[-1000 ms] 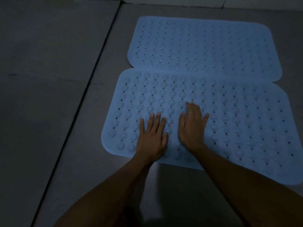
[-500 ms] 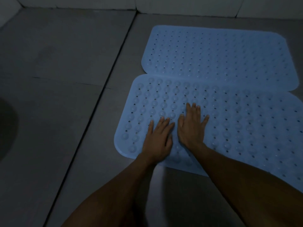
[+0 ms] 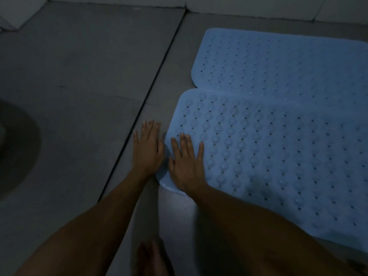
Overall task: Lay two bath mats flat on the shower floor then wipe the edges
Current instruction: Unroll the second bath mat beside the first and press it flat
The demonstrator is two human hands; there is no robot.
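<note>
Two light blue bath mats with holes and round bumps lie flat on the grey tiled floor. The far mat (image 3: 278,62) sits at the upper right; the near mat (image 3: 268,156) overlaps its front edge. My right hand (image 3: 187,162) presses flat, fingers straight, on the near mat's left end. Beside it, my left hand (image 3: 148,150) lies flat with straight fingers, mostly on the bare floor just off the mat's left edge, its thumb side touching that edge.
A dark grout line (image 3: 147,100) runs diagonally across the floor left of the mats. A white wall base (image 3: 258,6) borders the far side. A dark round shape (image 3: 14,148) sits at the left edge. A bare foot (image 3: 153,257) shows at the bottom.
Both hands have slid left across the near mat, from its middle to its left end. My left hand has gone past the edge onto the floor. The view has also shifted left.
</note>
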